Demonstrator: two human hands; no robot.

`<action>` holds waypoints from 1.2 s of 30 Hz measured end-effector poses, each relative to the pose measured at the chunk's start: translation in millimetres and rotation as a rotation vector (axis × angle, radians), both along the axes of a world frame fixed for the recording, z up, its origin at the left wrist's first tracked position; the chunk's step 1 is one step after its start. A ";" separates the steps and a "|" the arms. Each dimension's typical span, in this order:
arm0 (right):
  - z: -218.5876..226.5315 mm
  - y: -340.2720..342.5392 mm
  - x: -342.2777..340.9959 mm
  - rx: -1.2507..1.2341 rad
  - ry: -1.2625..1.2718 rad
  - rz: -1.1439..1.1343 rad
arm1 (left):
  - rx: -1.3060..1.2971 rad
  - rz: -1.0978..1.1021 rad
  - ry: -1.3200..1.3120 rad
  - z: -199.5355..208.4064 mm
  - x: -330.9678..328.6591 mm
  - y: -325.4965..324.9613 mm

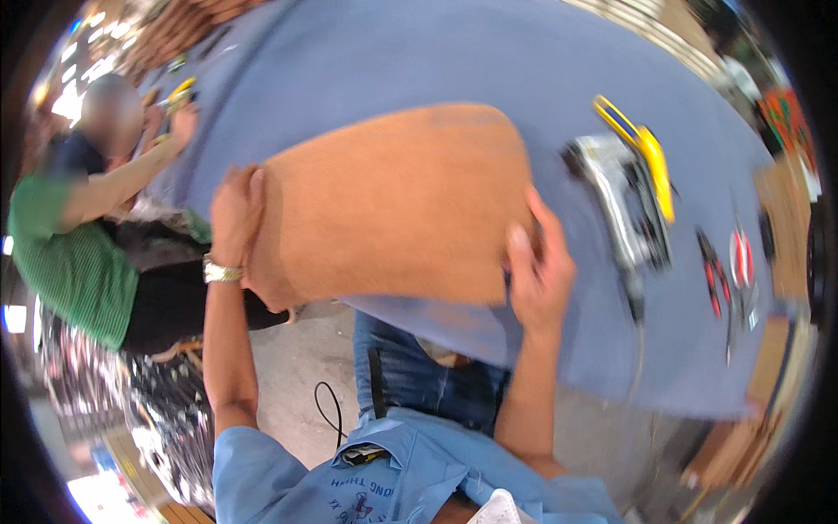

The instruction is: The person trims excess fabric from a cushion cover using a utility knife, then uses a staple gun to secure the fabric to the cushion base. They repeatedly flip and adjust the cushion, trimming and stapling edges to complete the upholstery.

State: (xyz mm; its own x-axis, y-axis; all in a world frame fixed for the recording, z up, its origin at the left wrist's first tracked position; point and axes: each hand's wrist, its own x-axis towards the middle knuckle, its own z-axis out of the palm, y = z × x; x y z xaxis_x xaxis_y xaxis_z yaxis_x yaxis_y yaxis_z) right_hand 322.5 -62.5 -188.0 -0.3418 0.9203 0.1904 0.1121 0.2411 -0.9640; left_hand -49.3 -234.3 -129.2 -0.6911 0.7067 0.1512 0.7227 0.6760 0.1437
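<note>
Left to right: one co-worker in a green striped top, one hand on a yellow tool; the person's left hand, one wristwatch below it, gripping the left edge of one tan panel, held over the near edge of the blue tabletop; one shirt pocket, containing a small yellow-and-dark item; the right hand, thumb and fingers gripping the panel's right edge; one metallic power tool with one hose; one yellow hand tool just beside it; two red-handled hand tools, side by side
</note>
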 end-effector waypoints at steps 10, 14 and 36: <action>-18.2 20.9 7.4 0.227 0.022 -0.081 | 0.188 -1.273 0.313 -9.4 249.0 44.1; -10.4 10.4 2.5 -0.007 0.105 0.014 | 0.370 -1.124 0.291 -23.0 213.7 71.0; -26.9 31.9 3.1 0.472 -0.001 -0.134 | 0.112 -1.234 0.301 10.4 186.5 114.8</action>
